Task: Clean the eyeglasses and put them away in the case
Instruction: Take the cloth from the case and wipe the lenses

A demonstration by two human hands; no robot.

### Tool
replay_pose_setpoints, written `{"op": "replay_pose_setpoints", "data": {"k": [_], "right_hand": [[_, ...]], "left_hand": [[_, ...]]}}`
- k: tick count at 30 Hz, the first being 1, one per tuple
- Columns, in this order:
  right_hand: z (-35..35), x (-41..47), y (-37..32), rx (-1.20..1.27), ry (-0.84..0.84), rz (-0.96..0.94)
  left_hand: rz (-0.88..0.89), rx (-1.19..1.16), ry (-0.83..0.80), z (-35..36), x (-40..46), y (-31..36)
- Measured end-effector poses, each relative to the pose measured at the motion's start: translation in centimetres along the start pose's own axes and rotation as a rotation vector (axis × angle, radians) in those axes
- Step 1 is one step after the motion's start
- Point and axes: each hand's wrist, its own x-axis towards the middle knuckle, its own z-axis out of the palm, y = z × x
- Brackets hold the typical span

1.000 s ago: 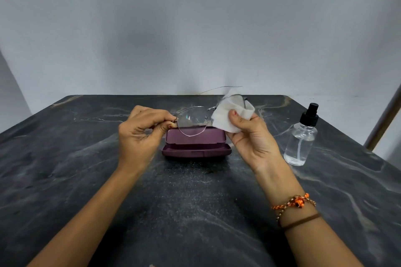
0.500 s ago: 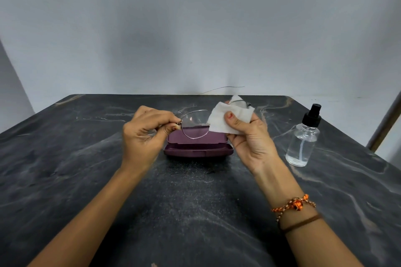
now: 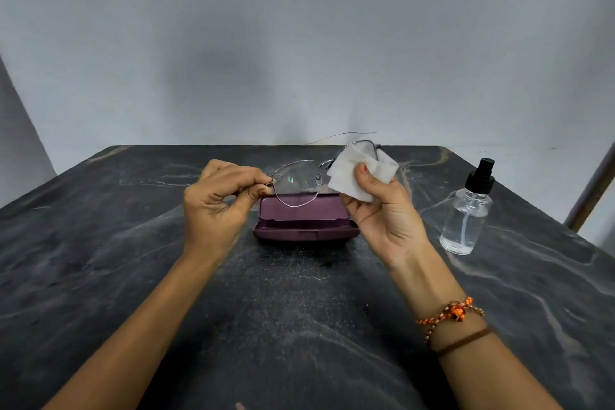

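Observation:
Thin metal-framed eyeglasses (image 3: pixel 296 181) are held up above the table. My left hand (image 3: pixel 218 201) pinches the frame at its left hinge. My right hand (image 3: pixel 382 210) presses a folded white cloth (image 3: pixel 357 170) around the right lens, thumb on the front, so that lens is mostly hidden. One temple arm sticks out behind towards the wall. Below the glasses the maroon case (image 3: pixel 304 221) lies open on the table with nothing in it.
A clear spray bottle (image 3: pixel 467 213) with a black pump top stands to the right of my right hand. The dark marble table (image 3: pixel 299 309) ends at a grey wall behind. A metal post (image 3: pixel 589 196) leans at the far right.
The cloth has slid back to the right along the right lens and slightly upward. My left hand keeps its pinch on the hinge and the glasses stay over the case.

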Motion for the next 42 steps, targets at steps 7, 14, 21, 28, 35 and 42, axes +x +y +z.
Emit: {"op": "replay_pose_setpoints", "data": {"k": [7,14,21,28,35,42], "right_hand": [[-0.22,-0.2,-0.36,-0.207,-0.023,0.011],[-0.63,0.04,-0.56,-0.169,0.026,-0.004],[-0.75,-0.03,-0.28,-0.206,0.051,0.043],[-0.61,-0.05,-0.13,-0.263,0.095,-0.009],[-0.46,0.09,0.13,-0.077,0.108,0.002],[-0.46,-0.12,-0.5,-0.382,0.08,-0.101]], "left_hand": [[-0.009,-0.017,0.004,0.25,-0.15,0.2],[-0.033,-0.02,0.037,-0.06,0.16,0.23],[-0.022,-0.017,0.016,0.04,0.01,0.17],[-0.02,-0.011,0.012,0.03,0.1,0.24],[0.018,0.004,-0.053,0.18,-0.14,0.22],[-0.004,0.002,-0.015,0.1,-0.15,0.11]]}}
